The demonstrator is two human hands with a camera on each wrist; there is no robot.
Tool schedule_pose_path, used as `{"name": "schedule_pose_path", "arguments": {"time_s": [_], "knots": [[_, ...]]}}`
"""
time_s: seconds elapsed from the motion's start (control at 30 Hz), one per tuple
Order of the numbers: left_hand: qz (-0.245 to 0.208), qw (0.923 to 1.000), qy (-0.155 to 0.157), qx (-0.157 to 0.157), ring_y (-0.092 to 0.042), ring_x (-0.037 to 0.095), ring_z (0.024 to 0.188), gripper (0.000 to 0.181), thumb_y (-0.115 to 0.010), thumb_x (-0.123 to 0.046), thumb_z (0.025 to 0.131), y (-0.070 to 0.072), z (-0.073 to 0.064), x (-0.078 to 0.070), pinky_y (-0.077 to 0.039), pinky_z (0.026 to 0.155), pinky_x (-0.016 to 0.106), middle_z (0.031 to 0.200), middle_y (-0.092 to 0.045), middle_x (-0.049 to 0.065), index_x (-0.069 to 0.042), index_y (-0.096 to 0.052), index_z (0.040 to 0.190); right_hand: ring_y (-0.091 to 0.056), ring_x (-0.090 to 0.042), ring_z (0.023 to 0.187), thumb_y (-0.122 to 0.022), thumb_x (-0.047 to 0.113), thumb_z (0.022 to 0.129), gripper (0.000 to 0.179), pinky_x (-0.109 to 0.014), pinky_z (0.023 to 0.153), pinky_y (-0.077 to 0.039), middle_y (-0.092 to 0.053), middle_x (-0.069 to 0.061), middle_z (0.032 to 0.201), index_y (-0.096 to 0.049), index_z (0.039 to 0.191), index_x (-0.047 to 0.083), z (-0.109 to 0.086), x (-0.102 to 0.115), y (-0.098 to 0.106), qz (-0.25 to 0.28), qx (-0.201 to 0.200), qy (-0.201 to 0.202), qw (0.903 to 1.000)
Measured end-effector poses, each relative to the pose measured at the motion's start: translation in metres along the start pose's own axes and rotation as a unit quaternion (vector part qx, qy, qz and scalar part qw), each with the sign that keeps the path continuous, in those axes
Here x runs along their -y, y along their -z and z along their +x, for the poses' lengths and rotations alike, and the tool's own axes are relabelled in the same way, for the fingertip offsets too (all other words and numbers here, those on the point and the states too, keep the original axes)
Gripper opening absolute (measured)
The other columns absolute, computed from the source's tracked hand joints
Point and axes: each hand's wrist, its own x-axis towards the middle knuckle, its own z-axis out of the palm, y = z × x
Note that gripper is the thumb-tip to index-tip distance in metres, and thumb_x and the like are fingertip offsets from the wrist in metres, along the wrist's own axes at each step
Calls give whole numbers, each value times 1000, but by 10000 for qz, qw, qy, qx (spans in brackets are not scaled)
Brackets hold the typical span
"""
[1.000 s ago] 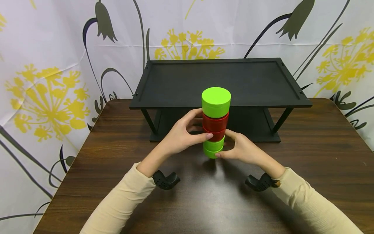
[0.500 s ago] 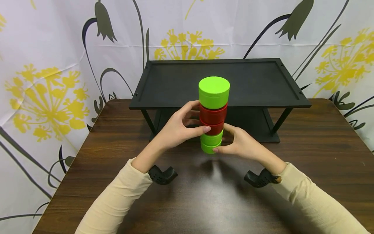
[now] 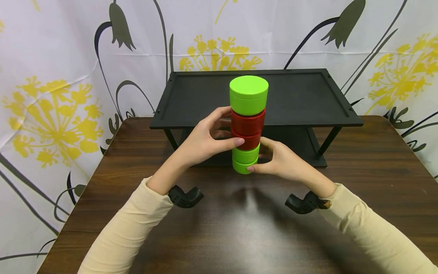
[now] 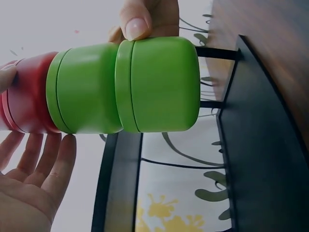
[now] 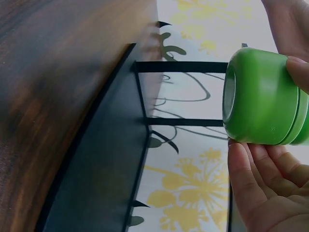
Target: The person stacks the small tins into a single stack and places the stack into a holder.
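A tall stack of round lidded jars stands upright in the air in the head view. A wide green jar (image 3: 248, 97) tops it, red ones (image 3: 247, 127) form the middle, and green jars (image 3: 245, 158) make up the bottom. My left hand (image 3: 205, 142) grips the red middle from the left, thumb in front and fingers behind. Lower down, my right hand (image 3: 282, 161) holds the lowest green jar (image 5: 260, 96) from the right, thumb near its base. The right wrist view shows that jar's underside with no hand below it.
Behind the stack stands a black two-level shelf (image 3: 205, 95) on a dark wooden table (image 3: 219, 236). Its upper board has a raised rim, and slanted legs support it. A flower-patterned curtain (image 3: 280, 34) hangs at the back. Each wrist carries a black camera mount (image 3: 184, 196).
Both hands have raised the stack steadily and shifted it slightly left. Its green top now overlaps more of the shelf's upper board. The grips look the same.
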Motion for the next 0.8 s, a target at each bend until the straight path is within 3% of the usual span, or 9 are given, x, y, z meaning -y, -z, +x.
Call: {"name": "schedule_pose_path", "arguments": {"time_s": [0.6,0.8], "knots": [[-279,9993,-248,89,-56,20,118,61,-66,-5,86,18,15,-25,-52,96,38,137,-49,5,-12,-41,141,-61,-25,118,-76,14,81,58,-43,97,-52,-61,-9,125,-49,132,7,4,27,20,-28,-148,37,9999],[-242,9995,-197,40,-54,21,118,60,-65,-7,86,25,23,-33,-51,97,39,137,-49,5,-13,-42,141,-61,-26,118,-75,13,82,57,-44,99,-50,-60,-11,125,-48,132,5,7,37,27,-8,-211,99,9997]]}}
